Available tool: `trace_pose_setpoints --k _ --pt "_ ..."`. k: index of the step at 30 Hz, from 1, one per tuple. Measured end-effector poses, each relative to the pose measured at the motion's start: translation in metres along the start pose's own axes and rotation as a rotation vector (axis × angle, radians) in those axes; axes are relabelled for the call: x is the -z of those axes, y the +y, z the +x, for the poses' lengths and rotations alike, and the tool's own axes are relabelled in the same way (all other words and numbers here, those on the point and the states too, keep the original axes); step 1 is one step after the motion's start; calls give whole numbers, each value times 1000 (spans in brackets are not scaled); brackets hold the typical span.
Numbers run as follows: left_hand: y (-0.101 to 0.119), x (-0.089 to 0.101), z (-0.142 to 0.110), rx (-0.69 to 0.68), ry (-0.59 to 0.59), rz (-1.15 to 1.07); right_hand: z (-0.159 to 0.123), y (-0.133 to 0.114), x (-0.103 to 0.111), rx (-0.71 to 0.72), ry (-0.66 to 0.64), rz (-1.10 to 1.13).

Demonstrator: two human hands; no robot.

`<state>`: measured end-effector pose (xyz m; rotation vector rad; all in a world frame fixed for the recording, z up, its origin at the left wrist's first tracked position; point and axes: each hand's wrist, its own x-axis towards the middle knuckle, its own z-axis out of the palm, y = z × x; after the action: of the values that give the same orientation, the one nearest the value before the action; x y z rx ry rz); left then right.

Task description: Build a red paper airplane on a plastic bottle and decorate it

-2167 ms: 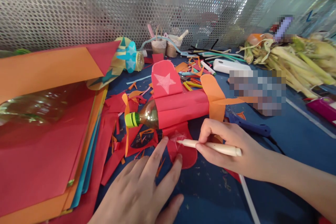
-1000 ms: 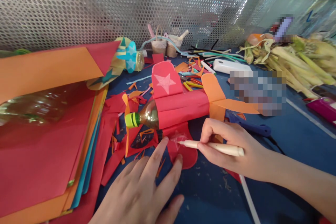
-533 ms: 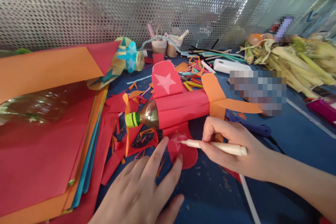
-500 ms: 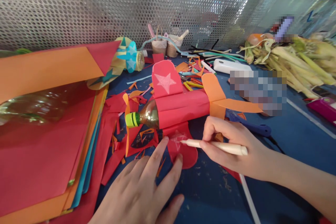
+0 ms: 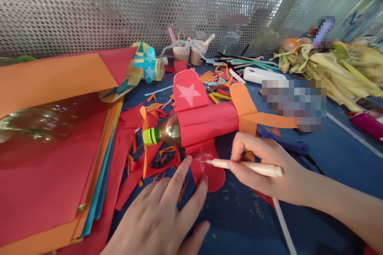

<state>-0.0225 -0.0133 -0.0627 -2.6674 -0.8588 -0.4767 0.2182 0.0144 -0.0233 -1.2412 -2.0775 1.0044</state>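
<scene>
A bottle airplane [image 5: 209,121] lies on the blue table, its body wrapped in red paper, with an orange paper tail and a lime-green cap [image 5: 151,136] at the nose. On its far red wing [image 5: 190,91] is a filled white star. The near red wing [image 5: 214,177] carries a fainter star outline. My right hand [image 5: 263,167] pinches a cream marker pen [image 5: 248,165], its tip touching the near wing at the star. With fingers spread, my left hand [image 5: 167,207] rests its fingertips on that wing's left edge.
Stacked coloured paper [image 5: 50,175] with a clear bottle on it fills the left. Paper scraps [image 5: 137,119] surround the airplane's nose. Behind are a blue-and-yellow bottle model [image 5: 149,65], two small pots [image 5: 196,51] and a white glue gun [image 5: 265,75]. Corn husks [image 5: 335,67] lie far right.
Both hands stay almost exactly in place. The marker tip remains on the near wing's star, with barely any visible shift.
</scene>
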Motion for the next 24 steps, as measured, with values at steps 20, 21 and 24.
trace_pose_setpoints --k 20,21,24 --pt "0 1 -1 -18 7 9 1 -1 0 17 23 19" --pt "0 2 -1 -19 2 8 1 -1 0 17 19 23" --pt "-1 3 -3 -14 -3 -1 1 -1 0 3 2 15"
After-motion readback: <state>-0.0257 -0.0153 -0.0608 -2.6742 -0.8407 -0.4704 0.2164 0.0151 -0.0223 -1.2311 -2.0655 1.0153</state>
